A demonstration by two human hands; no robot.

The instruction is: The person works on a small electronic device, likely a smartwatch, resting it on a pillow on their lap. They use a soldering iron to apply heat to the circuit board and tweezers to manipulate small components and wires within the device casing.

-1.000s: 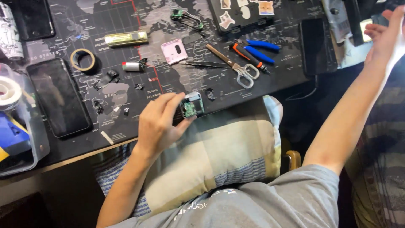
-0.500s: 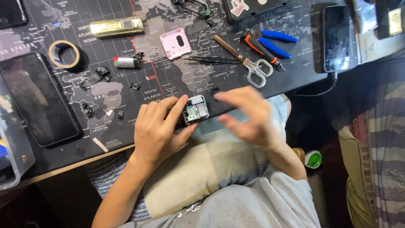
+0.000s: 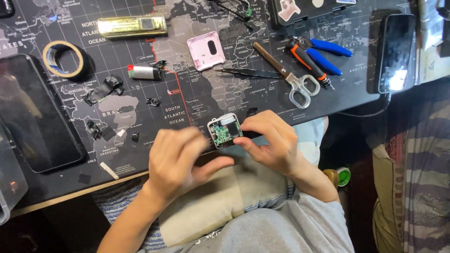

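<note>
At centre frame, just below the desk edge, both hands pinch a small opened device [image 3: 225, 130]: left hand [image 3: 180, 161] and right hand [image 3: 269, 140] fingers curl closed on its sides. Its green board lies exposed; the pink cover [image 3: 206, 44] sits apart upper centre, so reassembly appears undone.

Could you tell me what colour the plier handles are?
Blue; the pliers show best in the head view.
</note>
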